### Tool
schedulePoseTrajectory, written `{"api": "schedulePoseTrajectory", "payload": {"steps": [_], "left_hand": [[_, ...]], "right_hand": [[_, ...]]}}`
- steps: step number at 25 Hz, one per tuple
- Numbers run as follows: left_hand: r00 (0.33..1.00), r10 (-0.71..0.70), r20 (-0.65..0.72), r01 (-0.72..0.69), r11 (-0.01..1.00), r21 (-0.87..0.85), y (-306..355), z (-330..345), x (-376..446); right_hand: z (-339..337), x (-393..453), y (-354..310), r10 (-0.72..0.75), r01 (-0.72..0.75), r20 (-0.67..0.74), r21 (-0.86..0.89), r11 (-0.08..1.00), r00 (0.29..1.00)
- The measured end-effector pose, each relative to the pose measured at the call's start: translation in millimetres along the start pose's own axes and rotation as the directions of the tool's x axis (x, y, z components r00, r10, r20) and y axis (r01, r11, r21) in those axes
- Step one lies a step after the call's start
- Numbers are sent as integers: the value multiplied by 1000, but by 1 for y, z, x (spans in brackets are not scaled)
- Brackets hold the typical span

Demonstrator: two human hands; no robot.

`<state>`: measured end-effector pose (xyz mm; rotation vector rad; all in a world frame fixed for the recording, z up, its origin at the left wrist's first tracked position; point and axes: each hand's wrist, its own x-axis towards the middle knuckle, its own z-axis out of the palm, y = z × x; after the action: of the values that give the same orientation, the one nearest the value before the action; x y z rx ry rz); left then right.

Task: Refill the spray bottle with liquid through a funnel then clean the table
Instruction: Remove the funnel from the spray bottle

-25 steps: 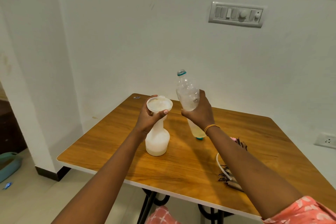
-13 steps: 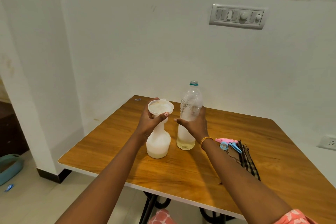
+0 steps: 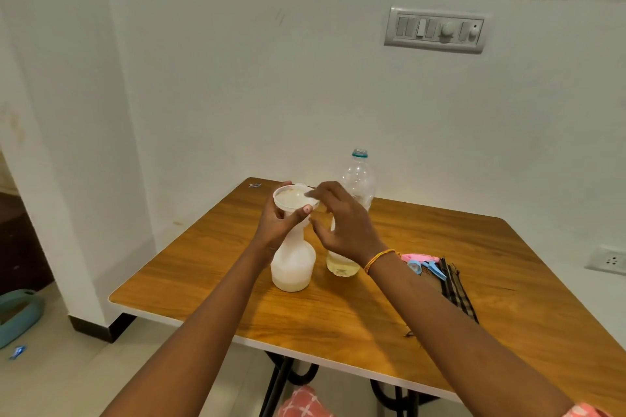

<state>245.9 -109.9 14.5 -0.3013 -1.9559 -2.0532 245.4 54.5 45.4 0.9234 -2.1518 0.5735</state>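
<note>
Your wooden table [image 3: 423, 284] carries the clear bottle [image 3: 359, 179], upright beside the white spray bottle [image 3: 293, 267]. Your left hand [image 3: 276, 227] grips the funnel [image 3: 294, 200] seated in its neck; your right hand [image 3: 345, 223] hovers loose-fingered, touching the rim.

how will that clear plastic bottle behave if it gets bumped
The clear bottle is tall, narrow and holds only a little yellowish liquid, so it is probably light and tips easily. With no cap, it would likely spill. Its thin wall may dent.
</note>
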Motion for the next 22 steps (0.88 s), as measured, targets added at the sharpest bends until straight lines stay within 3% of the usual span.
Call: {"api": "schedulePoseTrajectory", "payload": {"steps": [2, 13, 22], "left_hand": [[1000, -13, 15, 13, 1000, 13, 2, 0, -2], [996, -79, 48, 74, 992, 105, -7, -3, -8], [989, -147, 32, 138, 970, 198, -20, -4, -12]], "right_hand": [[3, 3, 1, -16, 14, 70, 24, 1000, 997], [-4, 13, 2, -2, 6, -50, 68, 998, 999], [-4, 12, -4, -19, 21, -32, 62, 998, 999]]}}
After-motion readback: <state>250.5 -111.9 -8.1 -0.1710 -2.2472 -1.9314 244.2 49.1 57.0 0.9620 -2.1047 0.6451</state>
